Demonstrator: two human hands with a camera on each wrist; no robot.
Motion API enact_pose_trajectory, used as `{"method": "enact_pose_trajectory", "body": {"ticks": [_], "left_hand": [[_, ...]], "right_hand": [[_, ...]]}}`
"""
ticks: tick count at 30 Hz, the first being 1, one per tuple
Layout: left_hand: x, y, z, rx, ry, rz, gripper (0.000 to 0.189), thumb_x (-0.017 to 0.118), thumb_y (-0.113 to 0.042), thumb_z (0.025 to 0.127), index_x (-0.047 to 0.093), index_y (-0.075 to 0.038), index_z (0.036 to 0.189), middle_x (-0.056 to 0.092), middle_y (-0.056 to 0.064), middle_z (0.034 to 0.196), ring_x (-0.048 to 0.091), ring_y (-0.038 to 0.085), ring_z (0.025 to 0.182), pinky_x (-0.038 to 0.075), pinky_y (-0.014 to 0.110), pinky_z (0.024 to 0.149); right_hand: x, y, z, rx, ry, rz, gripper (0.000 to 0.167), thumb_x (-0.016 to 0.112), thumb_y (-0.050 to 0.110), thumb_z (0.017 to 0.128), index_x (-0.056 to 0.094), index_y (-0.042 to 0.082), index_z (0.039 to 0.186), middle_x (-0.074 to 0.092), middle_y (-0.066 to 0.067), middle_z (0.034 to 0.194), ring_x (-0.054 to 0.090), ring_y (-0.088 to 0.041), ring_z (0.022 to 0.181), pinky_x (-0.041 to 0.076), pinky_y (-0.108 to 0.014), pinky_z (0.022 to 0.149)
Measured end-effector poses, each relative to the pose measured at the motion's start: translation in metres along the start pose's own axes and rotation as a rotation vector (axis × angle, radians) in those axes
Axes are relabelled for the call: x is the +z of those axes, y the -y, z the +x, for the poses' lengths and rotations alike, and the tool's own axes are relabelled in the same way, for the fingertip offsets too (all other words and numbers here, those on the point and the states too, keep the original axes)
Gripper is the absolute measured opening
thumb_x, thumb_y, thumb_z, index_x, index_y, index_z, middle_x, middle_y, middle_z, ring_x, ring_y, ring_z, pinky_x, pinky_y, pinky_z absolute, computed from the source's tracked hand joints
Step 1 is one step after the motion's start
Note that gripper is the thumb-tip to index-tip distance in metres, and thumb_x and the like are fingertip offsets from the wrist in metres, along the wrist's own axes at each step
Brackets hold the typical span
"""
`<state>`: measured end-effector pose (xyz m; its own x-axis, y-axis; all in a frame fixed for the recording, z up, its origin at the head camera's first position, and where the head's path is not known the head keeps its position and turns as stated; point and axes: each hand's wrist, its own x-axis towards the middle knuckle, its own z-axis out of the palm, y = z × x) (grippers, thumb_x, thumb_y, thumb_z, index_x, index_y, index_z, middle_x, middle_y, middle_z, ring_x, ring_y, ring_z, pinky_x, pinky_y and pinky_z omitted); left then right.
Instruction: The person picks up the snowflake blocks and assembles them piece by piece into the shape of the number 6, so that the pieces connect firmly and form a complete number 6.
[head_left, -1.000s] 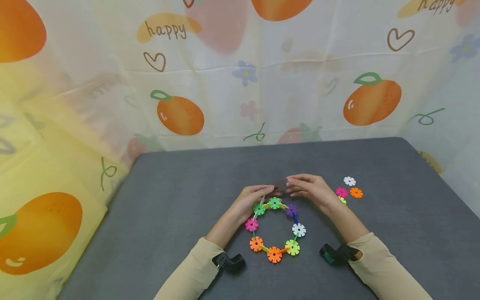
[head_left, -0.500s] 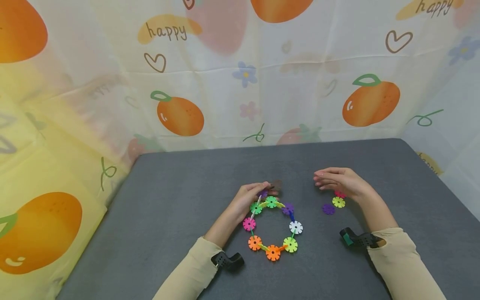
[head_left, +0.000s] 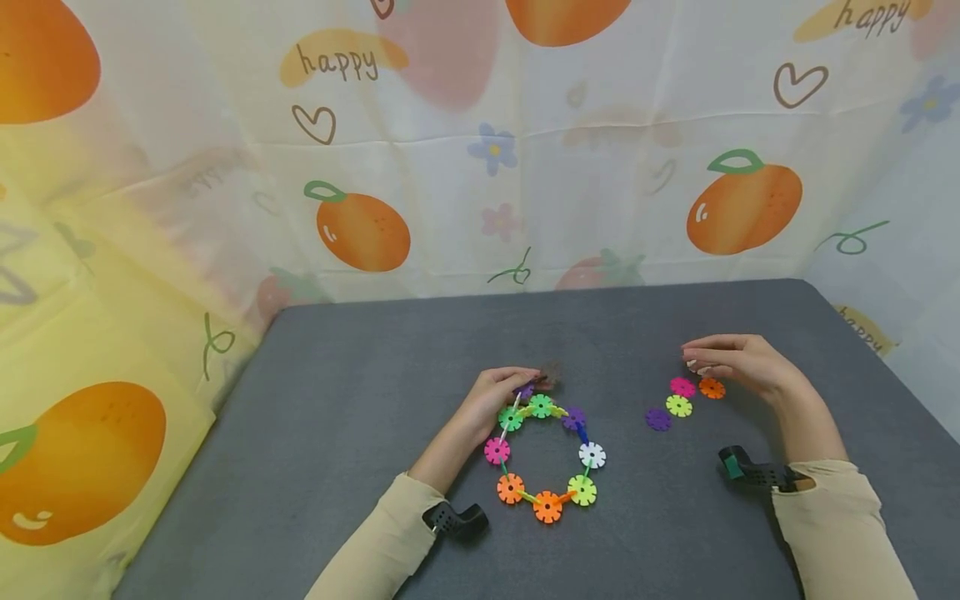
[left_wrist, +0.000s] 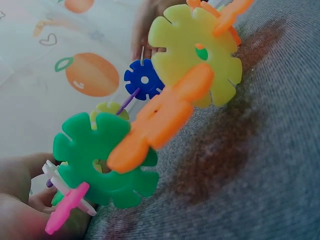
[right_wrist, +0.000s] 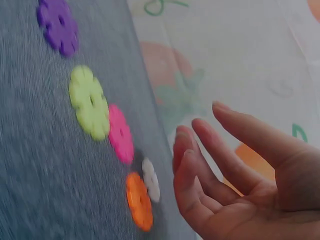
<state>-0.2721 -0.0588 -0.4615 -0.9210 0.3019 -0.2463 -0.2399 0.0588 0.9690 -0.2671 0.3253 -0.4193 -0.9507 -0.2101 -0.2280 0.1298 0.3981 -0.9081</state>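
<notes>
A ring of interlocked plastic snowflake discs (head_left: 548, 507) in several colours lies on the table. My left hand (head_left: 487, 402) grips its far-left part, at a purple disc (head_left: 527, 390); the fingertips are partly hidden. In the left wrist view, a green disc (left_wrist: 75, 145) and an orange disc (left_wrist: 160, 117) of the ring stand close to the camera. My right hand (head_left: 750, 367) hovers over the loose discs, fingers loosely bent and holding nothing. Nearest to it are a white disc (right_wrist: 151, 180) and an orange disc (head_left: 712, 388), both apart from the fingers in the right wrist view.
Loose pink (head_left: 682, 387), yellow-green (head_left: 678, 406) and purple (head_left: 658, 419) discs lie right of the ring. The grey table (head_left: 375, 350) ends at a fruit-print cloth (head_left: 442, 208) behind. A brownish blur (head_left: 552, 373) shows beyond my left fingertips.
My right hand has moved from beside the left hand rightward to the loose discs, uncovering the loose purple one. The left hand keeps its grip, and the ring has hardly shifted.
</notes>
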Motion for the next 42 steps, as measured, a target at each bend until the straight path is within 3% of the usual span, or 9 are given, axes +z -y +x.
{"method": "enact_pose_trajectory", "body": {"ticks": [5, 12, 17, 22, 28, 36, 42], "left_hand": [[0.000, 0.000, -0.001, 0.003, 0.003, 0.015, 0.032, 0.056, -0.022, 0.099, 0.068, -0.003, 0.121, 0.062, 0.010, 0.134, 0.049, 0.024, 0.133, 0.043, 0.041, 0.108], [-0.001, 0.002, 0.000, 0.010, 0.004, 0.025, 0.032, 0.056, -0.024, 0.099, 0.068, -0.004, 0.121, 0.062, 0.009, 0.134, 0.052, 0.020, 0.127, 0.046, 0.035, 0.101], [-0.001, 0.002, 0.000, 0.021, -0.004, 0.027, 0.031, 0.056, -0.023, 0.099, 0.069, -0.004, 0.120, 0.063, 0.009, 0.132, 0.054, 0.017, 0.122, 0.048, 0.031, 0.096], [0.000, 0.002, 0.000, 0.020, -0.008, 0.026, 0.031, 0.057, -0.023, 0.099, 0.069, -0.004, 0.120, 0.063, 0.010, 0.132, 0.054, 0.018, 0.122, 0.048, 0.031, 0.096], [0.000, 0.002, 0.002, 0.005, -0.022, 0.026, 0.031, 0.059, -0.024, 0.098, 0.069, -0.004, 0.120, 0.063, 0.009, 0.132, 0.054, 0.018, 0.122, 0.047, 0.029, 0.096], [0.001, 0.004, 0.002, 0.013, -0.045, 0.018, 0.032, 0.062, -0.023, 0.096, 0.069, -0.002, 0.118, 0.065, 0.011, 0.129, 0.056, 0.019, 0.121, 0.047, 0.032, 0.099], [0.000, 0.005, 0.002, 0.028, -0.040, -0.001, 0.031, 0.063, -0.023, 0.095, 0.070, -0.001, 0.115, 0.070, 0.009, 0.119, 0.061, 0.012, 0.109, 0.051, 0.024, 0.087]], "right_hand": [[-0.008, -0.009, -0.004, 0.019, -0.094, -0.023, 0.059, 0.067, 0.032, 0.093, 0.052, -0.006, 0.135, 0.064, 0.029, 0.097, 0.063, 0.002, 0.092, 0.056, -0.021, 0.081], [-0.006, -0.015, -0.003, 0.062, -0.153, -0.103, 0.067, 0.069, 0.038, 0.090, 0.050, -0.007, 0.137, 0.057, 0.034, 0.092, 0.056, 0.004, 0.087, 0.053, -0.019, 0.075], [-0.001, -0.017, 0.001, 0.070, -0.196, -0.228, 0.064, 0.069, 0.040, 0.090, 0.055, -0.006, 0.133, 0.056, 0.022, 0.094, 0.055, -0.005, 0.078, 0.045, -0.025, 0.076], [0.003, -0.019, 0.005, 0.094, -0.229, -0.287, 0.060, 0.071, 0.038, 0.088, 0.059, -0.005, 0.129, 0.061, 0.011, 0.088, 0.054, -0.009, 0.071, 0.037, -0.031, 0.078], [0.005, -0.020, 0.008, 0.086, -0.238, -0.307, 0.047, 0.075, 0.029, 0.086, 0.066, -0.007, 0.116, 0.065, 0.003, 0.092, 0.052, -0.007, 0.072, 0.045, -0.024, 0.066], [0.006, -0.017, 0.007, 0.077, -0.207, -0.357, 0.052, 0.077, 0.032, 0.084, 0.065, -0.008, 0.115, 0.064, -0.002, 0.090, 0.052, -0.009, 0.074, 0.047, -0.023, 0.062], [0.006, -0.019, 0.007, 0.045, -0.222, -0.343, 0.046, 0.077, 0.026, 0.084, 0.061, -0.010, 0.108, 0.064, 0.001, 0.082, 0.053, -0.009, 0.069, 0.048, -0.024, 0.059]]}}
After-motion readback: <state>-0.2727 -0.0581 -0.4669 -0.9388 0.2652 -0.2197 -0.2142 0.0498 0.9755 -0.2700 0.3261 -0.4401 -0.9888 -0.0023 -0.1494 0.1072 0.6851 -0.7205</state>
